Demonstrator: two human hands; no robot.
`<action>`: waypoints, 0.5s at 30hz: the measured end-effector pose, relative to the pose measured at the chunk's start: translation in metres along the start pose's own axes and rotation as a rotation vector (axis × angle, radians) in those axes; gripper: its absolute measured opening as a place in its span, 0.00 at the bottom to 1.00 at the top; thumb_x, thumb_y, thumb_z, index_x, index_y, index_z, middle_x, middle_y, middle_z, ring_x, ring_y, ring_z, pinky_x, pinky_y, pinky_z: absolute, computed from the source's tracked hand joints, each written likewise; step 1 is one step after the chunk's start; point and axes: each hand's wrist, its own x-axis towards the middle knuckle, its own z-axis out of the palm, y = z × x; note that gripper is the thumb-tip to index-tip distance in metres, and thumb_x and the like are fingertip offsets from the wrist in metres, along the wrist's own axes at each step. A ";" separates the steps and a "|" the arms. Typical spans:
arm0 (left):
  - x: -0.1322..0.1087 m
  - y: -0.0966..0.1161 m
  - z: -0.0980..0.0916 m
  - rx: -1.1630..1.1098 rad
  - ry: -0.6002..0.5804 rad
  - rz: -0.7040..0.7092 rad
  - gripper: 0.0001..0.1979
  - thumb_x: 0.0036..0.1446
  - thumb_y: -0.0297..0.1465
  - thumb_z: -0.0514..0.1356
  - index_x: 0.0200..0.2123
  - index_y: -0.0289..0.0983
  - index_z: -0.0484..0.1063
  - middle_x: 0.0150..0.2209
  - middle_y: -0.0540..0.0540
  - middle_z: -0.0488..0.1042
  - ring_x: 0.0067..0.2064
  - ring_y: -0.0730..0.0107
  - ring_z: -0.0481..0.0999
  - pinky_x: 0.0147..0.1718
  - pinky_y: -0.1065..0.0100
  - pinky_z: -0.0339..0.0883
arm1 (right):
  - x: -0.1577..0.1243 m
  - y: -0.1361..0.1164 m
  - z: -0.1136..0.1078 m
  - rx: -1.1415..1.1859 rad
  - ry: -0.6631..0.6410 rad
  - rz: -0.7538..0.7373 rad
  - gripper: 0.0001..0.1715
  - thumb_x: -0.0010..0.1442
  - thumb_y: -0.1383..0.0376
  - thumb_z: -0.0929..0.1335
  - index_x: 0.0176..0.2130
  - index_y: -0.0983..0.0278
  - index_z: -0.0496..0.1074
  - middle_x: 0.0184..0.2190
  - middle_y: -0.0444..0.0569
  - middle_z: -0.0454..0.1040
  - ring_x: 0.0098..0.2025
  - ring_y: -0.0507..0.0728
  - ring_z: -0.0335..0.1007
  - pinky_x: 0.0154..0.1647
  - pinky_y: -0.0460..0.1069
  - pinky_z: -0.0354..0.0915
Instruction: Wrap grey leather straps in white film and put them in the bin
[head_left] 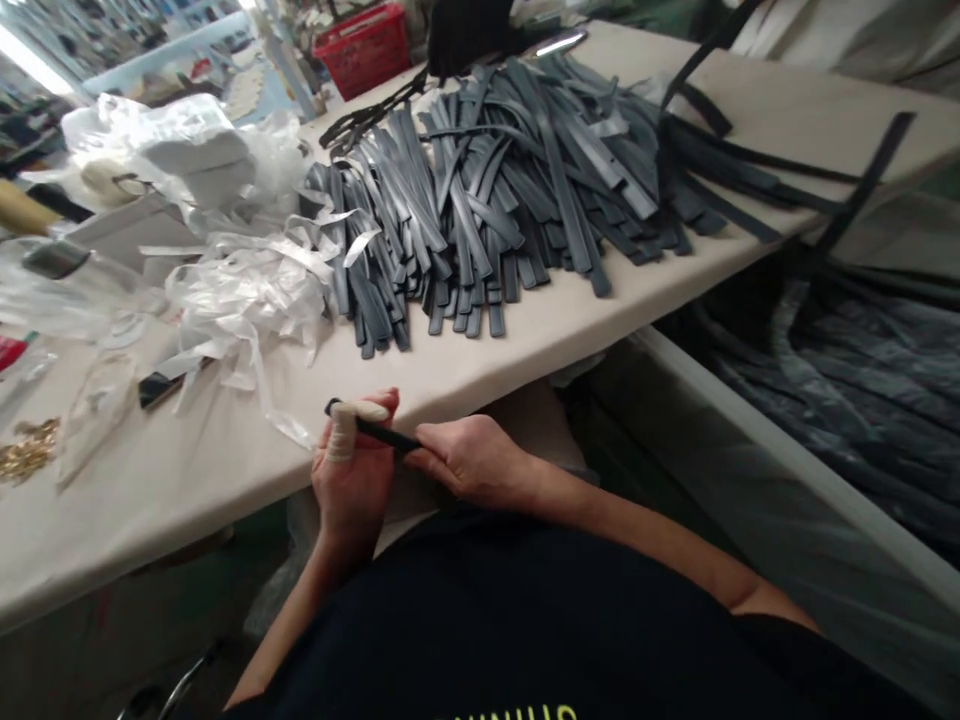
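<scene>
A dark strap point(384, 434) is stretched between my two hands, just off the table's near edge. My left hand point(352, 480) grips its far end, with pale finger covers on the thumb and a finger. Pinched in my right hand point(472, 460) is the strap's nearer part; the rest of it is hidden by the fingers. Beyond my hands a wide heap of dark grey straps point(480, 200) lies on the table point(420, 375), their ends pointing towards me.
White peeled strips point(247, 290) and clear plastic bags lie left of the heap. Small gold-coloured metal pieces point(30, 450) sit at the far left. A red basket point(361, 50) stands at the back. Below right, a bin point(750, 450) stands beside plastic-wrapped dark material.
</scene>
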 end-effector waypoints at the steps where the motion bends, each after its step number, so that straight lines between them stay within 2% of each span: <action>1: 0.003 0.004 -0.005 -0.020 0.040 0.007 0.14 0.55 0.44 0.66 0.29 0.39 0.78 0.36 0.49 0.79 0.46 0.66 0.78 0.56 0.62 0.67 | 0.002 -0.004 0.000 -0.039 -0.037 0.014 0.19 0.71 0.55 0.62 0.35 0.66 0.72 0.28 0.47 0.77 0.28 0.54 0.73 0.23 0.46 0.48; 4: 0.011 0.018 -0.020 -0.086 0.169 0.029 0.13 0.56 0.43 0.65 0.30 0.39 0.75 0.34 0.53 0.79 0.43 0.71 0.78 0.51 0.66 0.70 | 0.007 -0.014 -0.002 -0.035 -0.113 0.022 0.17 0.71 0.55 0.63 0.38 0.65 0.72 0.31 0.48 0.79 0.31 0.55 0.75 0.22 0.48 0.43; 8: 0.019 0.034 -0.030 -0.097 0.303 0.098 0.12 0.59 0.42 0.61 0.30 0.39 0.72 0.32 0.55 0.77 0.40 0.74 0.77 0.46 0.70 0.71 | 0.009 -0.018 0.003 0.053 -0.181 -0.018 0.18 0.71 0.54 0.63 0.38 0.65 0.72 0.34 0.49 0.80 0.33 0.56 0.75 0.22 0.49 0.44; 11: 0.018 0.043 -0.031 0.047 0.282 0.083 0.16 0.60 0.46 0.59 0.32 0.40 0.72 0.36 0.53 0.78 0.43 0.69 0.77 0.47 0.66 0.71 | 0.010 -0.015 0.010 0.186 -0.226 -0.061 0.18 0.71 0.54 0.63 0.38 0.64 0.71 0.34 0.48 0.79 0.35 0.56 0.75 0.24 0.48 0.47; 15: 0.009 0.051 -0.037 0.207 0.197 -0.009 0.22 0.58 0.53 0.57 0.33 0.39 0.73 0.38 0.49 0.78 0.44 0.63 0.77 0.45 0.64 0.72 | 0.012 -0.010 0.014 0.541 -0.347 -0.077 0.14 0.71 0.57 0.63 0.37 0.64 0.68 0.30 0.43 0.76 0.33 0.52 0.72 0.28 0.44 0.56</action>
